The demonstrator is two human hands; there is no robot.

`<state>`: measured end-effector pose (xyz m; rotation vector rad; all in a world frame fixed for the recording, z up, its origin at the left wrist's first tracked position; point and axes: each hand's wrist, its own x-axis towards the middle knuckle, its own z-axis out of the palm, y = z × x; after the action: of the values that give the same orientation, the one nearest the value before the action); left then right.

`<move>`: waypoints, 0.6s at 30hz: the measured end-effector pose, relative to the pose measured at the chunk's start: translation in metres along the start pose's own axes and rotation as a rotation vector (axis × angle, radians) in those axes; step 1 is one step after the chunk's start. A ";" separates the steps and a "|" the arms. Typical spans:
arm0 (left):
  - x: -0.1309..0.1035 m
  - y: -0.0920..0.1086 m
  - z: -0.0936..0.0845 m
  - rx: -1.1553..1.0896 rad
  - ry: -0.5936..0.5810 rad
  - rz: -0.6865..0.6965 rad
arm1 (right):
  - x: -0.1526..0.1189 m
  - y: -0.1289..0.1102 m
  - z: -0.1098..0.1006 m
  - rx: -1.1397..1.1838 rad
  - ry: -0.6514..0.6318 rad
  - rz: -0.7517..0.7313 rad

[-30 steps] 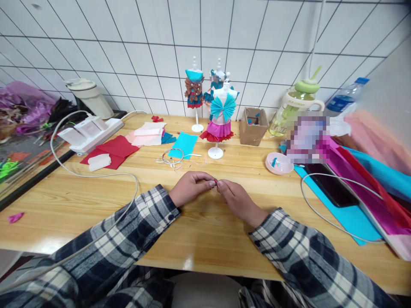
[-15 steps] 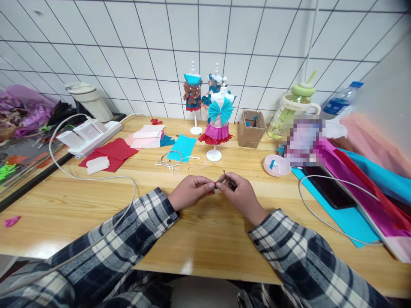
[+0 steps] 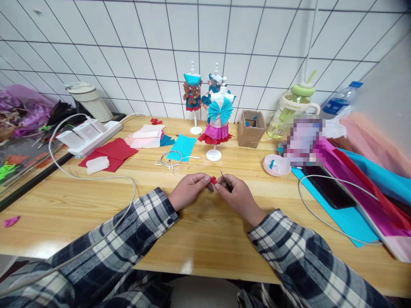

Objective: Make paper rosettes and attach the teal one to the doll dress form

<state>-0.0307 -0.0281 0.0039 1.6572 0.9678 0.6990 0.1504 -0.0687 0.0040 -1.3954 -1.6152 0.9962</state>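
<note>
Over the middle of the table, my left hand point(image 3: 192, 189) is closed, pinching a small piece of red crepe paper point(image 3: 213, 180) between thumb and finger. The red piece looks gathered and fans out a little. Close beside it is my right hand point(image 3: 239, 194), its thumb and fingertip at the paper's right edge; whether they grip it I cannot tell. A small dark scissors-like tool point(image 3: 228, 184) is tucked in the right hand, its thin tip pointing up and left. Behind the hands stands a white mini dress form point(image 3: 222, 122) with a turquoise pleated bow and a pink-and-red skirt.
Two more dressed forms, one in turquoise and brown point(image 3: 192, 92), stand near the wall. Red paper point(image 3: 117, 153), a turquoise sheet point(image 3: 181, 147) and a wire coil point(image 3: 170, 159) lie left. To the right are a cardboard box point(image 3: 251, 132), pink dish point(image 3: 276, 167) and phone point(image 3: 334, 188).
My hands have moved slightly apart and up. More of the red paper shows between them, and the dark tool has shifted a little left with my right hand.
</note>
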 end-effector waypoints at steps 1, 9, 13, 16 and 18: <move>0.000 0.000 0.000 -0.026 0.011 -0.006 | 0.000 0.000 0.000 0.001 0.002 0.001; -0.001 0.004 -0.001 0.069 0.092 0.018 | 0.001 0.002 0.000 0.008 0.004 -0.010; -0.001 0.005 0.002 -0.029 0.138 -0.024 | 0.000 0.002 0.004 0.016 0.006 -0.001; 0.000 0.004 0.002 -0.139 0.139 -0.059 | -0.001 0.001 0.007 0.076 -0.017 0.003; 0.000 0.004 0.002 -0.172 0.138 -0.076 | -0.002 0.001 0.008 0.097 0.010 0.000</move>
<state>-0.0285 -0.0296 0.0073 1.4301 1.0330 0.8306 0.1438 -0.0710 0.0000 -1.3333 -1.5391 1.0527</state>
